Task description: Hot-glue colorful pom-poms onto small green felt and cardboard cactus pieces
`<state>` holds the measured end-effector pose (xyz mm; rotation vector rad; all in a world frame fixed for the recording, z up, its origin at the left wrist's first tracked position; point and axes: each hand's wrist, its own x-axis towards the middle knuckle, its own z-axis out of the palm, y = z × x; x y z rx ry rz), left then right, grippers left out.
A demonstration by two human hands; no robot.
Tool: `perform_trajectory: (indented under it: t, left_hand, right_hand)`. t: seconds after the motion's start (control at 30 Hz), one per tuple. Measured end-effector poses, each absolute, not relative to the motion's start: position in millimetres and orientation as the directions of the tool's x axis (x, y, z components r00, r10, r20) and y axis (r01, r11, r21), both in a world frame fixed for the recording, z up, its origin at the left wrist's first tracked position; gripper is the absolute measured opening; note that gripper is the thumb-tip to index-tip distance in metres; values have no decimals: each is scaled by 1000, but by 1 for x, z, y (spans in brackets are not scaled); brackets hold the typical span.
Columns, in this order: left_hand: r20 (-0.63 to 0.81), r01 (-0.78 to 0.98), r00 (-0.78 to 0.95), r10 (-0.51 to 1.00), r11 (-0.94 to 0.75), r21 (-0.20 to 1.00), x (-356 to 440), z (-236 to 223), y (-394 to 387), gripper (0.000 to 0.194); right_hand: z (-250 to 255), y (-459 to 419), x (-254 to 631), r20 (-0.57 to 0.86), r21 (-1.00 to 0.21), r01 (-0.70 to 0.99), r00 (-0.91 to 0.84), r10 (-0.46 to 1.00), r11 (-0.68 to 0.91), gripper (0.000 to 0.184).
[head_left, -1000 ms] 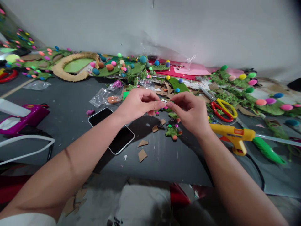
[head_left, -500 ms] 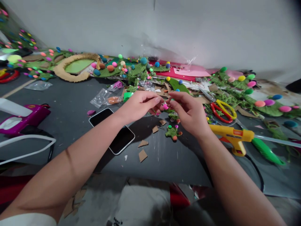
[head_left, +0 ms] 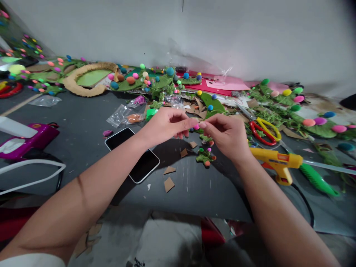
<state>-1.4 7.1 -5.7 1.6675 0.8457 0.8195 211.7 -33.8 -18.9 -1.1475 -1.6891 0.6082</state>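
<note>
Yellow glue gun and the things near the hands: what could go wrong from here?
The right wrist overlaps the front of the glue gun in view and might brush it; heat can't be judged. The small pink ball, at the fingertips of the left hand and right hand, could slip away. The left forearm crosses over the phone and might nudge it.

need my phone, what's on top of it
The left forearm crosses over the phone, hiding its middle. Its two ends look dark, with nothing on them. Whether anything lies on the hidden middle can't be seen.
</note>
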Motion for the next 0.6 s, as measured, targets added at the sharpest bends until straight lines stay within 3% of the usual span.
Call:
perform_trajectory:
  t: [0.13, 0.3, 0.47, 0.6]
  left_hand:
    - [155, 136, 481, 863, -248, 959, -1, -7, 9, 20]
    - [94, 115, 484, 870, -169, 979, -1, -7, 7, 40]
    - [176, 139, 462, 869, -267, 954, -3, -5, 8, 17]
    - [75, 39, 496, 865, -109, 993, -2, -5, 8, 25]
  right_hand:
    - [-20, -33, 212, 447, -832, 319, -100, 889, 454, 24]
    - [-18, -35, 211, 420, -815, 388, -118, 900, 431, 28]
    - [-19, -34, 211, 446, -829, 335, -88, 891, 448, 21]
    - [-19, -34, 211, 419, -844, 305, -137, 898, 441, 21]
